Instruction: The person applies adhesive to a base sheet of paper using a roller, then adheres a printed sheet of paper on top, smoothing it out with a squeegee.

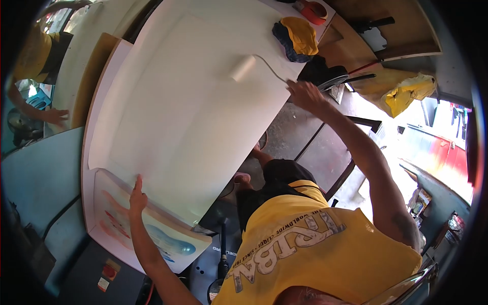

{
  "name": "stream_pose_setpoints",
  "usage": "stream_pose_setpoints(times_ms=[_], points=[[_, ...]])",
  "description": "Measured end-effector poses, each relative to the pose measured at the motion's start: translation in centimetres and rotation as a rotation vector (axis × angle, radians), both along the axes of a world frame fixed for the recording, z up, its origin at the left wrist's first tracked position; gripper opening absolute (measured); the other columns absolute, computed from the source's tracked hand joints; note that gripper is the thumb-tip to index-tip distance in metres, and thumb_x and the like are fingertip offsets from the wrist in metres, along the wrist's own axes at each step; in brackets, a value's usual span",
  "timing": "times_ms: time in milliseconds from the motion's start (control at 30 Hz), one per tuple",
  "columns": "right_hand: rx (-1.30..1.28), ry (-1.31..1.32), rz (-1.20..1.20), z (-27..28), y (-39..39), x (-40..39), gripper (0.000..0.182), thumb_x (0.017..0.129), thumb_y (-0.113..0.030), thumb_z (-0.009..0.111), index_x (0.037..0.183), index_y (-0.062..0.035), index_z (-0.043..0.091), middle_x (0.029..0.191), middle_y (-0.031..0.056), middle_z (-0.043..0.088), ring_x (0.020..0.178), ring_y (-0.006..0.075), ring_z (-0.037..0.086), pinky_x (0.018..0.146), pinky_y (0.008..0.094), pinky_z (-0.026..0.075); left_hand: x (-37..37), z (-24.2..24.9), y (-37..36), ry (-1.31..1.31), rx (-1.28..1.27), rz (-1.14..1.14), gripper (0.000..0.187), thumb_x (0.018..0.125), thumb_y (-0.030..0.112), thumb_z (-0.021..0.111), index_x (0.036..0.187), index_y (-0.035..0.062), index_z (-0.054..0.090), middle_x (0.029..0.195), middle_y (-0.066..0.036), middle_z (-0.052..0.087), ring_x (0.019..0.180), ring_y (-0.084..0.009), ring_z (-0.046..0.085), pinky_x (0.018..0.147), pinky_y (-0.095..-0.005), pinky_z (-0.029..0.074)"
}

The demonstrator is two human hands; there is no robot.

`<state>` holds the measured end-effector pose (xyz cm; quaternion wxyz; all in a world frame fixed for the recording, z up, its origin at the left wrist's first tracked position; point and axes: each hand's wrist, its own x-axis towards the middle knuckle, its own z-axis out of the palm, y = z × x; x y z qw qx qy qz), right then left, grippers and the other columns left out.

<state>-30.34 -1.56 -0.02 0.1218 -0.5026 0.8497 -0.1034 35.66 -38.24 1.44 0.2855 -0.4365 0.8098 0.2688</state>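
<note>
A small paint roller with a white sleeve (243, 68) and a bent wire frame is in my right hand (307, 96), fingers closed round its handle. Its sleeve lies over the upper part of a large white sheet (178, 96) spread across the table. At the sheet's lower left edge is my left hand (137, 197), index finger stretched out with its tip on the sheet and nothing in its grasp. Below that hand lies a printed panel (170, 239) with blue and red brush-like shapes, partly covered by the sheet and my forearm.
A yellow and dark cloth bundle (297, 38) and a red tape roll (312, 12) sit at the far corner. Right of the table stands a black fan (333, 81). A dark machine with a red button (109, 271) is at lower left. A raised rim (96, 96) borders the table.
</note>
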Motion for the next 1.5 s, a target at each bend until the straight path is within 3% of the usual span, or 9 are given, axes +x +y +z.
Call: stream_pose_setpoints(times_ms=[133, 233, 533, 667, 867, 1100, 1200, 1367, 1500], points=[[0.135, -0.029, -0.021, 2.5, 10.6, 2.1, 0.025, 0.093, -0.01, 0.061, 0.117, -0.0038, 0.058, 0.08, 0.019, 0.067, 0.076, 0.0389, 0.068, 0.065, 0.0503, 0.055, -0.2, 0.1, 0.3, 0.015, -0.02, 0.014, 0.091, 0.081, -0.006, 0.047, 0.161, 0.0242, 0.017, 0.157, -0.018, 0.04, 0.138, -0.0411, 0.044, 0.111, -0.0461, 0.041], [0.037, -0.087, 0.025, 5.2, 13.8, 2.5, 0.026, 0.09, -0.007, 0.064, 0.115, -0.0021, 0.059, 0.081, 0.0194, 0.067, 0.075, 0.0381, 0.068, 0.064, 0.0485, 0.055, 0.0, -0.2, -0.1, 0.032, -0.014, 0.007, 0.09, 0.08, -0.004, 0.05, 0.161, 0.0234, 0.019, 0.156, -0.02, 0.041, 0.137, -0.0414, 0.046, 0.111, -0.0457, 0.041], [-0.127, -0.005, 0.055, 3.4, 0.5, -4.0, 0.023, 0.095, -0.018, 0.062, 0.114, -0.0055, 0.063, 0.078, 0.0192, 0.067, 0.07, 0.0369, 0.069, 0.062, 0.047, 0.056, -11.9, 2.8, -0.2, -0.284, -0.392, -0.209, 0.067, 0.083, 0.004, 0.063, 0.148, 0.0109, 0.043, 0.126, -0.014, 0.065, 0.113, -0.035, 0.062, 0.093, -0.0512, 0.049], [-0.042, -0.02, 0.131, 2.6, -5.0, -6.0, 0.021, 0.097, -0.021, 0.06, 0.11, -0.0041, 0.062, 0.078, 0.0189, 0.067, 0.07, 0.0372, 0.069, 0.062, 0.0472, 0.057, -21.3, 1.3, -0.4, 0.135, -0.427, -0.314, 0.069, 0.086, 0.008, 0.07, 0.149, 0.0121, 0.042, 0.143, -0.012, 0.056, 0.132, -0.0329, 0.052, 0.1, -0.0544, 0.046], [0.093, 0.01, 0.112, 1.6, -6.7, -5.7, 0.021, 0.098, -0.022, 0.059, 0.107, -0.0031, 0.06, 0.076, 0.0189, 0.066, 0.07, 0.0382, 0.069, 0.062, 0.0471, 0.057, -34.3, 0.6, -0.2, 0.031, -0.307, -0.385, 0.072, 0.093, 0.011, 0.064, 0.156, 0.0256, 0.031, 0.162, -0.007, 0.033, 0.147, -0.0301, 0.036, 0.109, -0.0625, 0.04], [-0.051, -0.063, 0.078, 0.5, 1.9, -5.4, 0.026, 0.093, -0.015, 0.064, 0.116, -0.0034, 0.061, 0.078, 0.0172, 0.067, 0.071, 0.0365, 0.069, 0.061, 0.047, 0.056, -34.2, -1.3, -1.8, 0.019, -0.223, -0.388, 0.075, 0.095, 0.007, 0.059, 0.158, 0.0322, 0.027, 0.163, -0.004, 0.032, 0.147, -0.0246, 0.038, 0.106, -0.0561, 0.045], [0.113, -0.037, 0.032, 2.7, 6.9, -4.7, 0.03, 0.091, -0.013, 0.066, 0.119, -0.0046, 0.062, 0.079, 0.0158, 0.066, 0.068, 0.0355, 0.069, 0.059, 0.0459, 0.055, -34.4, -0.8, -2.1, 0.035, -0.185, -0.384, 0.076, 0.094, 0.004, 0.056, 0.158, 0.0314, 0.027, 0.163, -0.004, 0.034, 0.147, -0.0243, 0.038, 0.106, -0.0506, 0.047], [0.088, -0.013, 0.044, 2.5, 17.8, -3.7, 0.037, 0.089, -0.007, 0.066, 0.126, -0.0047, 0.06, 0.08, 0.014, 0.064, 0.063, 0.0337, 0.065, 0.055, 0.0445, 0.053, -34.7, -0.2, -2.0, 0.016, -0.159, -0.369, 0.077, 0.093, 0.002, 0.055, 0.158, 0.031, 0.026, 0.163, -0.004, 0.034, 0.146, -0.0261, 0.039, 0.107, -0.0495, 0.046], [0.075, -0.059, -0.005, 3.8, 20.3, -2.9, 0.042, 0.089, -0.005, 0.066, 0.13, -0.0056, 0.057, 0.081, 0.0133, 0.064, 0.063, 0.0341, 0.065, 0.054, 0.0446, 0.053, -34.9, -0.1, -2.2, -0.029, -0.173, -0.414, 0.078, 0.092, 0.0, 0.054, 0.158, 0.0304, 0.025, 0.164, -0.005, 0.032, 0.146, -0.0257, 0.039, 0.106, -0.0495, 0.046]])
